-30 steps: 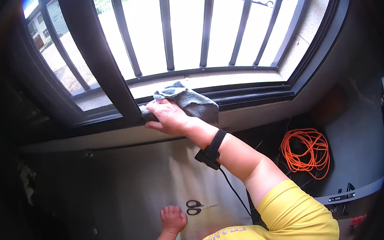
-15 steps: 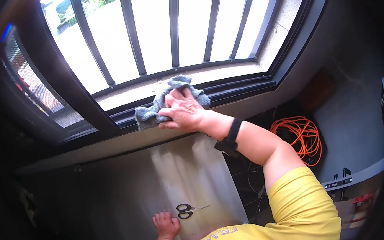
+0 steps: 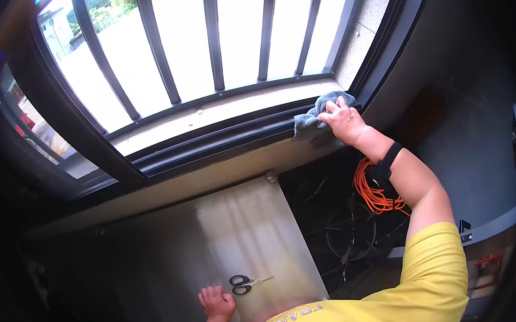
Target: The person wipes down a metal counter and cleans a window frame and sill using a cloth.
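The window frame [image 3: 221, 135] has a ridged lower track that could snag fabric or scrape knuckles. The metal surface [image 3: 157, 248] could let a leaning arm slide if slick. Orange cord [image 3: 369, 195] lies coiled beyond its right edge, a possible tangle if the arm drops. The cloth [image 3: 308, 121] is bunched at the frame's lower right corner, its loose end liable to catch. The right hand [image 3: 345, 124] grasps it; overreaching could slip it off. The left hand [image 3: 217, 303], loosely clenched and empty, might nudge the scissors [image 3: 254, 282] beside it, near the surface's near edge.
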Available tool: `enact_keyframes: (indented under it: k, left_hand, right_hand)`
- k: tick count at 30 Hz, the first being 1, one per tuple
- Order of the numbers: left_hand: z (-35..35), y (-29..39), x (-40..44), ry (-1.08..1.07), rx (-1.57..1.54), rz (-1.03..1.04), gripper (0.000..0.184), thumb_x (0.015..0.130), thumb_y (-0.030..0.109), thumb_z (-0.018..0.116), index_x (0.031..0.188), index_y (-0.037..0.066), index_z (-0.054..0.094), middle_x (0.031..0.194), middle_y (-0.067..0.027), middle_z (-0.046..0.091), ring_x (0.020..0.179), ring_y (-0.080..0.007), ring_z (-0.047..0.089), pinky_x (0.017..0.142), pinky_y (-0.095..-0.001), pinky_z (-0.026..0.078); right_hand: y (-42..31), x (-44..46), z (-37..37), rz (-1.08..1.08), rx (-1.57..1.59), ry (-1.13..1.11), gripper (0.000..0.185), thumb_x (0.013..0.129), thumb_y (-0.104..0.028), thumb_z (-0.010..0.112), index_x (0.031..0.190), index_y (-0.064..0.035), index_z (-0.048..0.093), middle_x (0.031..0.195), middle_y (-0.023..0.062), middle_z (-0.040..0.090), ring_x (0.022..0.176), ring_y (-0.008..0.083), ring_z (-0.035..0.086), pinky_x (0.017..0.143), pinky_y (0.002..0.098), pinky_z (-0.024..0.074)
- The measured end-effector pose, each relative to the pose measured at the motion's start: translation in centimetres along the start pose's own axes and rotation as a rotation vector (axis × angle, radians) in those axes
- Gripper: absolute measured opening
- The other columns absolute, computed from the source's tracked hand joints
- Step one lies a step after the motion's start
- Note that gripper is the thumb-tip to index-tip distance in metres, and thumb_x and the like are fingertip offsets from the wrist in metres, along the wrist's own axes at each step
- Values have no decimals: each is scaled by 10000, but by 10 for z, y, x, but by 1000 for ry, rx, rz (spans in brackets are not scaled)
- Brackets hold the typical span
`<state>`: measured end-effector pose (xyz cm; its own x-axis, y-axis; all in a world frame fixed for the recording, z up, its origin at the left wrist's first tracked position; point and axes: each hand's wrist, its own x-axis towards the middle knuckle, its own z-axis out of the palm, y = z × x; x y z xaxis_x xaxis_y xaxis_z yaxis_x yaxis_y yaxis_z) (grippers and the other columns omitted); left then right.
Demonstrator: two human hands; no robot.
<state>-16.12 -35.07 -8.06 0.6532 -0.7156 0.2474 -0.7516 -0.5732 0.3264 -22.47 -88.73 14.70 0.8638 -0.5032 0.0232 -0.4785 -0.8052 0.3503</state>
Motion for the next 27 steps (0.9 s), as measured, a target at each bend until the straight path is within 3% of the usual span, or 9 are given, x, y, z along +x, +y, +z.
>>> enact_keyframes:
  k: [3, 7, 9, 14, 18, 21, 23, 25, 27]
  left_hand:
    - [-1, 1, 1, 0, -31, -9, 111, 619, 133, 523, 715, 119, 470, 757, -88, 454, 746, -295, 452, 689, -432, 375]
    - [-3, 2, 1, -39, -4, 1, 113, 620, 129, 522, 716, 115, 463, 758, -96, 452, 754, -302, 453, 699, -433, 375]
    - [-4, 3, 2, -36, -11, -2, 101, 627, 95, 496, 708, 92, 436, 765, -106, 437, 761, -315, 435, 707, -439, 356]
    - [-4, 2, 0, -10, -34, -4, 100, 629, 100, 495, 711, 92, 438, 769, -107, 437, 765, -315, 437, 708, -441, 357]
    - [2, -2, -2, -6, -53, -23, 118, 620, 131, 521, 715, 109, 456, 770, -104, 451, 778, -310, 460, 719, -451, 375]
    - [-2, 1, 0, -20, -57, -20, 105, 622, 104, 499, 708, 93, 441, 785, -108, 437, 788, -316, 439, 730, -447, 359]
    - [2, 1, -1, -43, -48, -35, 107, 620, 103, 501, 707, 93, 441, 789, -109, 436, 798, -317, 438, 742, -450, 358]
    - [2, -2, -3, -67, -29, -39, 109, 617, 102, 503, 706, 92, 441, 794, -110, 436, 808, -319, 437, 754, -453, 357]
    - [4, -1, -3, -68, -17, -48, 110, 616, 102, 504, 705, 91, 439, 797, -111, 437, 820, -323, 436, 766, -456, 355]
  right_hand:
    - [40, -3, 20, 181, -229, -114, 256, 869, -194, 534, 1082, -167, 672, 1214, 48, 499, 1218, 296, 401, 825, 456, 499]
    - [62, 10, 40, 307, -438, -265, 257, 866, -197, 558, 1079, -123, 682, 1252, 39, 461, 1235, 312, 375, 793, 498, 513]
    - [66, 26, 47, 343, -444, -320, 279, 888, -216, 535, 1114, -127, 673, 1249, 36, 467, 1163, 308, 405, 624, 461, 540]
    - [61, 54, 51, 441, -472, -430, 302, 903, -186, 510, 1141, -65, 649, 1201, 66, 534, 1154, 283, 425, 541, 469, 550]
    - [56, 22, 32, 440, -321, -261, 375, 807, -153, 638, 1155, -15, 626, 1249, 133, 491, 1199, 316, 427, 883, 399, 524]
    - [48, -4, 31, 520, -165, -191, 359, 855, -172, 594, 1185, -32, 619, 1249, 113, 455, 1182, 318, 424, 812, 446, 545]
    - [45, -40, 51, 470, -173, -281, 360, 846, -169, 598, 1185, -51, 624, 1250, 104, 449, 1168, 322, 434, 821, 427, 542]
    - [31, -79, 47, 524, -169, -569, 313, 790, -146, 650, 1072, -11, 661, 1250, 123, 437, 1176, 318, 440, 860, 418, 533]
    - [32, -92, 38, 565, -156, -593, 282, 778, -141, 659, 1036, -29, 685, 1260, 109, 414, 1149, 311, 449, 844, 412, 544]
